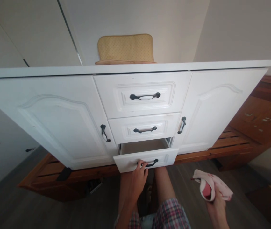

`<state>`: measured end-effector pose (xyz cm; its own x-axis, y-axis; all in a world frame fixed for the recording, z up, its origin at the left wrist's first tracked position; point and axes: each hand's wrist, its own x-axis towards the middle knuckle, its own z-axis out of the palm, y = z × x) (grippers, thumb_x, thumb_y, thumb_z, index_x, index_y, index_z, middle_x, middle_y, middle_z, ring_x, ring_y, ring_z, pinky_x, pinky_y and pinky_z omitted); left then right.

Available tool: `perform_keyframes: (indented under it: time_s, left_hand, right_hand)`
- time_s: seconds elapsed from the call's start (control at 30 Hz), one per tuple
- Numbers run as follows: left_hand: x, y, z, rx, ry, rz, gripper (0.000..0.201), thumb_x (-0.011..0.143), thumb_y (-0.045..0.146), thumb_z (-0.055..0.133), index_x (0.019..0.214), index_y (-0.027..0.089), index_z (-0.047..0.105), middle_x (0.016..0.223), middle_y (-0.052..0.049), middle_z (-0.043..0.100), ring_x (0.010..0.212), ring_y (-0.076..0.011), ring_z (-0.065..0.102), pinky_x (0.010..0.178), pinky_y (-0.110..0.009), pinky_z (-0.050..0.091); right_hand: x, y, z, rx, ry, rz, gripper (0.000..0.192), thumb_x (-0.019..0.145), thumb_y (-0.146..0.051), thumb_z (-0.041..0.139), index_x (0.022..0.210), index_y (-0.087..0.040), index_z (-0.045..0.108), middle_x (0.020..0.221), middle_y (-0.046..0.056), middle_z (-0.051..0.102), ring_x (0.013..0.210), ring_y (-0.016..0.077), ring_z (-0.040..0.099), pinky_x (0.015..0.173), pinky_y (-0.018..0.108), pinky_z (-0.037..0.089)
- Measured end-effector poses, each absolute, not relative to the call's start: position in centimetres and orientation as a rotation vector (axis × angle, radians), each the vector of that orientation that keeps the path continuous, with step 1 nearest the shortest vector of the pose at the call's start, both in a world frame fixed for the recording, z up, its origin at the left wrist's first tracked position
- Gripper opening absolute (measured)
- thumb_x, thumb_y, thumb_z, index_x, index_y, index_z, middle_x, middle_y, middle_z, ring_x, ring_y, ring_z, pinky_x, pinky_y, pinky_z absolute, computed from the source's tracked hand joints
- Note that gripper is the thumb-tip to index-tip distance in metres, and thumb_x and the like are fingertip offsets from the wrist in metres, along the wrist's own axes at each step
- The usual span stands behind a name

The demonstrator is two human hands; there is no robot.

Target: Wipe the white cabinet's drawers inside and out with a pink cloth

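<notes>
Left hand (139, 174) hooked over the dark handle (149, 163) of the bottom drawer (146, 159), fingers curled onto it; drawer part-way out of the white cabinet (54, 117). Right hand (217, 203) closed round a pink cloth (209, 186), held low and well apart to the right. Judgement: pull straight and level from the handle's middle so the drawer doesn't rack on its runners; keep knees clear below.

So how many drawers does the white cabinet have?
3, stacked in the middle: the top drawer, the middle drawer, and the bottom drawer, pulled partly open with the left hand on its handle.
</notes>
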<state>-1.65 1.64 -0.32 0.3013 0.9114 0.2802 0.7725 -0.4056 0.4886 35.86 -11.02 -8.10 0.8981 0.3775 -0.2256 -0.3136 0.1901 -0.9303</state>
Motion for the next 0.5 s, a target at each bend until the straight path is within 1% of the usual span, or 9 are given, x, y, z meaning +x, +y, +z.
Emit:
perform_keyframes:
  time_s: [0.07,0.13,0.2,0.27,0.33,0.5]
  left_hand:
    - [-2.1,-0.5,-0.5,2.312,1.526,0.753,0.036,0.108,0.023,0.049,0.137,0.03,0.069,0.139,-0.005,0.069,0.108,-0.0242,0.078,0.096,-0.039,0.063]
    - [-2.4,-2.3,-0.6,2.299,1.519,0.747,0.039,0.108,0.023,0.048,0.141,0.03,0.067,0.142,-0.005,0.068,0.112,-0.0237,0.077,0.096,-0.037,0.063]
    - [-2.4,-3.7,-0.8,2.269,1.512,0.74,0.041,0.107,0.023,0.047,0.143,0.03,0.066,0.144,-0.006,0.067,0.116,-0.0238,0.076,0.096,-0.035,0.064]
    - [-2.3,-4.6,-1.0,2.229,1.508,0.719,0.042,0.107,0.023,0.046,0.144,0.03,0.065,0.145,-0.007,0.066,0.116,-0.024,0.077,0.095,-0.035,0.064]
    - [-2.1,-5.3,-1.1,2.197,1.515,0.697,0.043,0.107,0.024,0.045,0.144,0.03,0.065,0.146,-0.008,0.066,0.112,-0.024,0.078,0.093,-0.036,0.065]
    - [-2.0,-6.9,-1.4,2.154,1.52,0.73,0.042,0.106,0.026,0.044,0.14,0.031,0.068,0.142,-0.008,0.069,0.108,-0.024,0.079,0.088,-0.035,0.066]
  right_hand:
    - [36.1,-9.7,-5.5,-1.278,0.006,0.504,0.067,0.054,-0.059,0.087,0.108,-0.022,0.072,0.124,0.012,0.075,0.116,0.0386,0.074,0.088,0.056,0.066]
    - [35.9,-8.9,-2.9,-1.22,-0.037,0.572,0.069,0.059,-0.059,0.088,0.116,-0.023,0.074,0.131,0.01,0.074,0.127,0.0339,0.07,0.102,0.05,0.062]
    - [35.4,-8.5,-0.6,-1.153,-0.094,0.639,0.072,0.063,-0.058,0.09,0.126,-0.025,0.075,0.138,0.007,0.072,0.131,0.0296,0.067,0.11,0.046,0.059]
    - [34.7,-8.4,1.2,-1.13,-0.11,0.672,0.076,0.065,-0.057,0.092,0.132,-0.027,0.074,0.142,0.007,0.071,0.128,0.0279,0.068,0.108,0.045,0.06]
    - [33.9,-8.5,2.5,-1.138,-0.131,0.669,0.079,0.064,-0.055,0.094,0.135,-0.026,0.073,0.14,0.008,0.071,0.122,0.0274,0.069,0.101,0.043,0.063]
    - [31.6,-9.0,3.7,-1.169,-0.197,0.637,0.084,0.059,-0.048,0.098,0.135,-0.023,0.073,0.127,0.01,0.076,0.099,0.0248,0.072,0.09,0.044,0.065]
